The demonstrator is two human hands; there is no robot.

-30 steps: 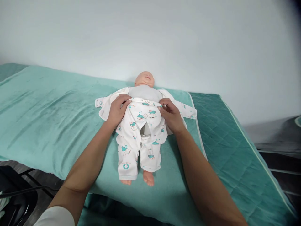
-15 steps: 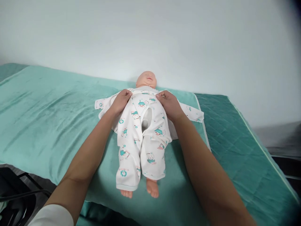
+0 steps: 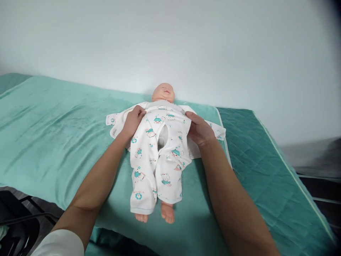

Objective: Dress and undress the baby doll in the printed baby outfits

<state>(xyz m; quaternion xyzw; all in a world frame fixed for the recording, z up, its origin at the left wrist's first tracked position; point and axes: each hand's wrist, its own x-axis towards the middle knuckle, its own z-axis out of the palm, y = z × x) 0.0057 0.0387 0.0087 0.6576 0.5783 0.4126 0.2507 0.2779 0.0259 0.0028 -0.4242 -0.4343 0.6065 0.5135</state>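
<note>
A baby doll point(image 3: 163, 93) lies on its back, head toward the wall and bare feet toward me. White printed baby pants point(image 3: 170, 153) with an open crotch cover its legs and reach up over the belly. A matching long-sleeved baby top point(image 3: 117, 119) is spread out beneath and beside the doll. My left hand point(image 3: 134, 120) pinches the pants' waist at its left edge. My right hand point(image 3: 199, 128) grips the waist's other side, thumb on top and fingers under the fabric, partly hidden.
A light green blanket point(image 3: 66, 142) covers the bed, over a darker quilted cover point(image 3: 261, 163) on the right. Behind the doll rises a white wall point(image 3: 170, 42). Black chair-like furniture point(image 3: 18, 224) stands at the lower left.
My right hand has moved a little outward and down, drawing its side of the waistband outward. My left hand still pinches the other side, and the view has shifted slightly.
</note>
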